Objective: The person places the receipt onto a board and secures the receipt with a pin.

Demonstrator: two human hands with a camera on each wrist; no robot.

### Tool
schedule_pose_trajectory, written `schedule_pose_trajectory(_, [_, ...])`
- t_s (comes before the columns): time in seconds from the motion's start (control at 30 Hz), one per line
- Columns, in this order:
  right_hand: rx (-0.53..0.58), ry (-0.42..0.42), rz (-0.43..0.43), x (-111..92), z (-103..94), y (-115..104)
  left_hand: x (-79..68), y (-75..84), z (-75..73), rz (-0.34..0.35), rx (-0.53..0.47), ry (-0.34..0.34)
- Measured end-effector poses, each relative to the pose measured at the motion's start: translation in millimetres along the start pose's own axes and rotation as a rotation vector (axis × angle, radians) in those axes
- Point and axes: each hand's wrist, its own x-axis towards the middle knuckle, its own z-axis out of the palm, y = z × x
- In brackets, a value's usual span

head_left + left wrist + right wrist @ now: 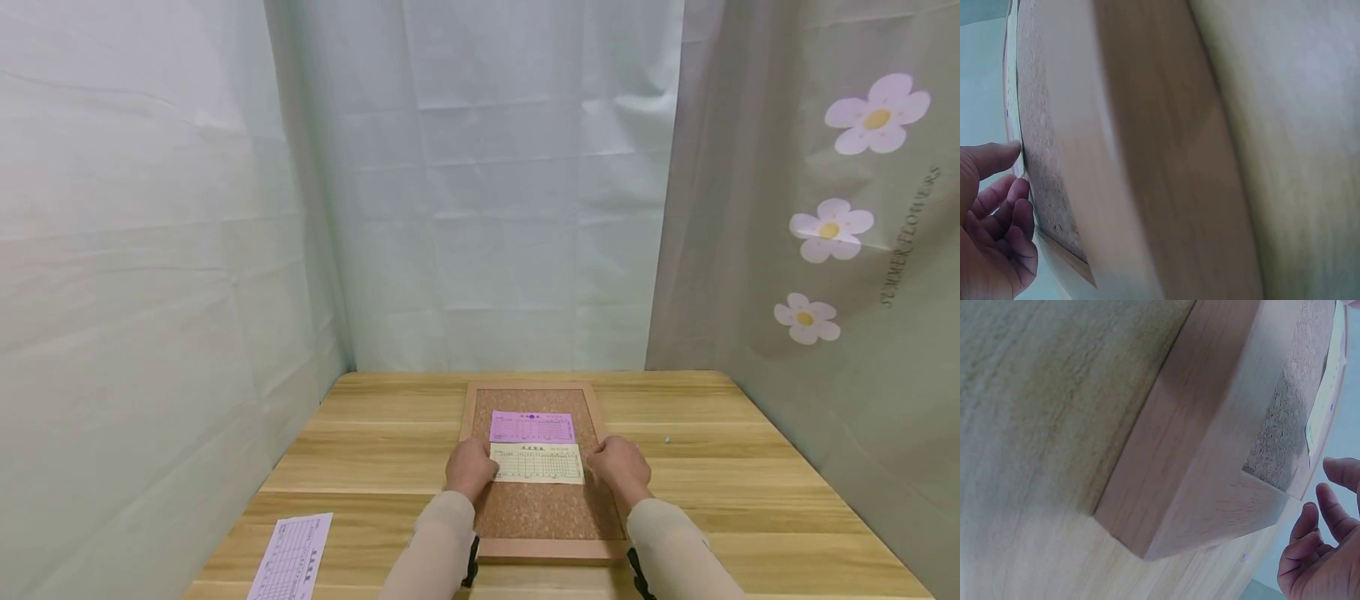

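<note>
A pale yellow printed slip (538, 468) lies across the middle of a wood-framed cork board (551, 515). My left hand (471, 468) pinches its left edge between thumb and fingertips, which the left wrist view shows up close. At the other end, my right hand (621, 464) hovers just off the right edge. Its thumb and forefinger stand apart with a gap between them in the right wrist view, the other fingers (1300, 550) loosely bent. Directly above the yellow slip is a pink printed slip (531, 429), with a round purple dot near its top edge.
On the wooden table (390, 442), a lilac printed slip (292, 557) lies at the front left. A tiny pale object (667, 439) sits right of the board. Hanging curtains (495, 183) enclose the table at the back and both sides.
</note>
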Motion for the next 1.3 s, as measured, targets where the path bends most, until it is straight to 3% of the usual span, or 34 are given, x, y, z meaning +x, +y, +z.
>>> schedule_pose_trajectory(0.27, [0.010,-0.002,0.013,1.2,-2.5,0.9,6.1,-2.7,-2.0,0.006,0.069,-0.062])
schedule_pose_trajectory(0.67, [0.024,0.004,-0.010,7.1,-10.3,7.7,8.8,-9.2,-8.5,0.074,0.064,-0.064])
schedule_pose_trajectory(1.07, [0.062,0.006,-0.025,9.7,-27.8,17.6,9.0,-18.1,-11.7,0.100,0.026,-0.188])
schedule_pose_trajectory(1.3, [0.067,0.008,-0.051,14.0,-42.5,29.5,8.1,-21.1,-15.3,0.139,0.027,-0.209])
